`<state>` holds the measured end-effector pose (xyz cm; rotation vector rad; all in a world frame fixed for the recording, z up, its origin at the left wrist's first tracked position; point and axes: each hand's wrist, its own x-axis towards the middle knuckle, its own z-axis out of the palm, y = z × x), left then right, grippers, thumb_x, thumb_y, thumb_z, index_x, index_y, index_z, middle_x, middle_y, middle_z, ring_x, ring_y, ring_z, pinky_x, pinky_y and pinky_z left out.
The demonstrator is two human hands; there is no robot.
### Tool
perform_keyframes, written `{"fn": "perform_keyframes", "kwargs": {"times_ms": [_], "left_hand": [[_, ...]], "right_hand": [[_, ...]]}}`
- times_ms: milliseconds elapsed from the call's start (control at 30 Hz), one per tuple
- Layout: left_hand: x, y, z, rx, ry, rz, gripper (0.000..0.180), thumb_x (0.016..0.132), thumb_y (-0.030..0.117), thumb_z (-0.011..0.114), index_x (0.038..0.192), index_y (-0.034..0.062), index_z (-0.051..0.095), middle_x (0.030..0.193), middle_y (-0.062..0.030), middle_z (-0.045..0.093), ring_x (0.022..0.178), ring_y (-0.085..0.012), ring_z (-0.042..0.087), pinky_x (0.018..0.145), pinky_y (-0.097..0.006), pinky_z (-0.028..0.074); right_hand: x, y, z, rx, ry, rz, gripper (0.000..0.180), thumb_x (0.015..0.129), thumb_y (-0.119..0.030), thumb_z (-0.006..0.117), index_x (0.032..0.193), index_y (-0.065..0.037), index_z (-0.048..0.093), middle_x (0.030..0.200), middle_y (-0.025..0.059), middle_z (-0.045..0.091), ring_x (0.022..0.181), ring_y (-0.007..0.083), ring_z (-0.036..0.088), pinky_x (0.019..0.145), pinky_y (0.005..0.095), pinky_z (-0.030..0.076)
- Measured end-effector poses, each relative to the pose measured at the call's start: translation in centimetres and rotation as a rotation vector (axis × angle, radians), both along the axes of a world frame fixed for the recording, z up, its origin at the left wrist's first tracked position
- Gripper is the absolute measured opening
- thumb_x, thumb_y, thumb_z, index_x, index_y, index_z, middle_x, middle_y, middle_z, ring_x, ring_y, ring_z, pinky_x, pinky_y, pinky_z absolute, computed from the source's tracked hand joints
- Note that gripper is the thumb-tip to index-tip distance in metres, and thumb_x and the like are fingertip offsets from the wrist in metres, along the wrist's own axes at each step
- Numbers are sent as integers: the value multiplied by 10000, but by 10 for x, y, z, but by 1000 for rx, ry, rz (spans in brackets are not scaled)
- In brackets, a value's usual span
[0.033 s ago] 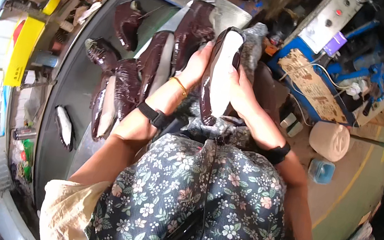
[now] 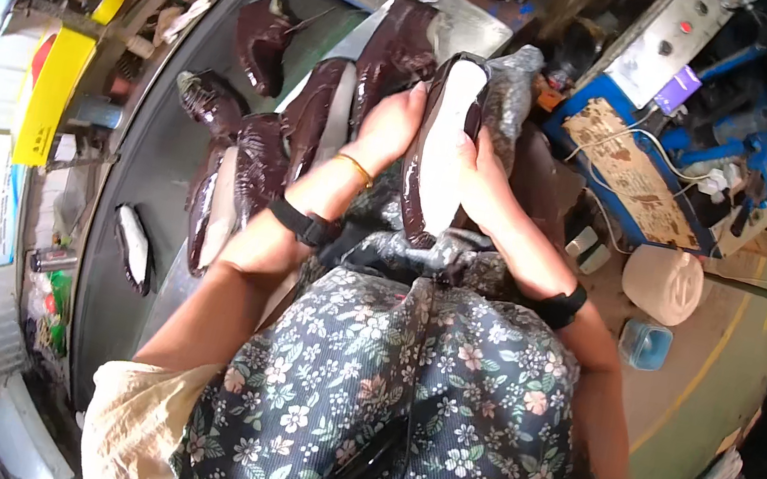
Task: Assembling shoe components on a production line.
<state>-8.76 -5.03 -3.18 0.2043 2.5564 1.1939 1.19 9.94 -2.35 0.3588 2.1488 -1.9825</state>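
Note:
A dark maroon shoe [image 2: 414, 206] is held upright in front of me, its pale sole [image 2: 447, 139] facing up at me and its toe toward my body. My left hand [image 2: 390, 129] is closed against its left side, the fingers partly hidden behind it. On the other side my right hand [image 2: 485, 188] grips it, thumb lying on the edge of the sole. Just left of my left hand stand more glossy maroon shoes [image 2: 397, 49], apparently wrapped in film. Another maroon shoe [image 2: 261, 153] lies among several on the dark conveyor belt.
A single shoe [image 2: 131, 248] with a pale sole lies on the dark belt [image 2: 109, 336] at left. A yellow box [image 2: 54, 98] sits on the left shelf. To the right are a blue-framed machine [image 2: 624, 163] with cables, a beige jug [image 2: 662, 283] and a blue container [image 2: 645, 344].
Both hands keep hold of the shoe in nearly the same position. The whole view has shifted only slightly.

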Motion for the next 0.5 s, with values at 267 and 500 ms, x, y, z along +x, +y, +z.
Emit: {"fn": "perform_keyframes", "kwargs": {"times_ms": [267,500], "left_hand": [[5,-13,35,-699,832,-425,232,919,264,528,805,65,561,580,-63,605,507,-242,644,427,-364,499],[61,-16,28,-351,388,-137,308,1000,304,393,1153,45,462,765,-247,649,603,-358,647,511,-480,492]], "right_hand": [[4,-23,-15,373,100,45,727,1005,-365,411,1432,155,134,1365,412,372,1245,480,461,1054,420,387],[13,-32,-17,406,327,-165,679,990,-297,475,1462,76,159,1404,375,346,1263,494,429,1050,470,378]]}}
